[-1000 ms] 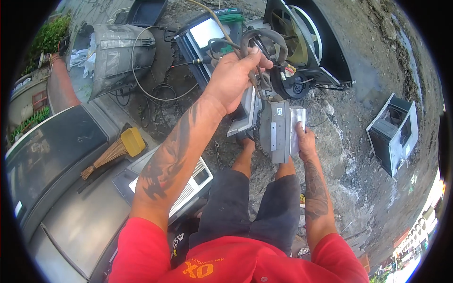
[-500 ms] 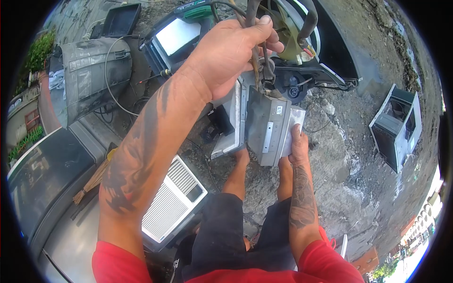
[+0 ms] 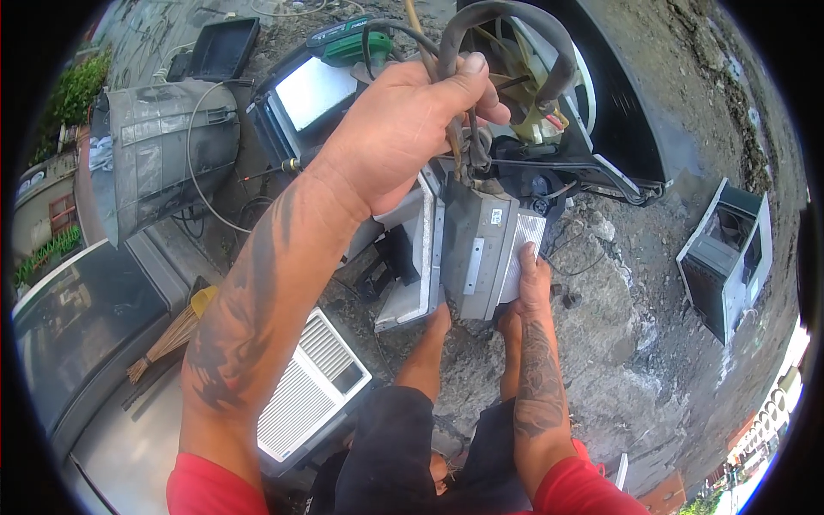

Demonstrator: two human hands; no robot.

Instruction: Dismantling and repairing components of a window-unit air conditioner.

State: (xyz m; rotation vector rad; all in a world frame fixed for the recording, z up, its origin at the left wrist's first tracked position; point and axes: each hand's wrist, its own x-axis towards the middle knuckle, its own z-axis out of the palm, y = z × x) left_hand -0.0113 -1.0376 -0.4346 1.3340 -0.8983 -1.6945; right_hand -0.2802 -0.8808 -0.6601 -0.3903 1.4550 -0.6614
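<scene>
My left hand is closed round a bundle of pipes and dark hoses above the middle of the view. A thick, dark insulated hose arches from the bundle to the right. Below hangs a grey metal-cased finned coil, which seems joined to the pipes at its top. My right hand grips its right edge, thumb over the pale finned side; the other fingers are hidden behind. A white-edged metal frame stands just left of the coil. Behind it are a pale fan housing and a black panel.
On the left lie a white louvred air-conditioner front, a straw broom, a grey drum-like casing and a dark-topped appliance. A green power tool rests at the back. An open metal casing sits on rough ground at right.
The coil and my right hand have shifted slightly lower and left in view. My left hand has moved slightly left and down, still gripping; more of the hose's arch shows.
</scene>
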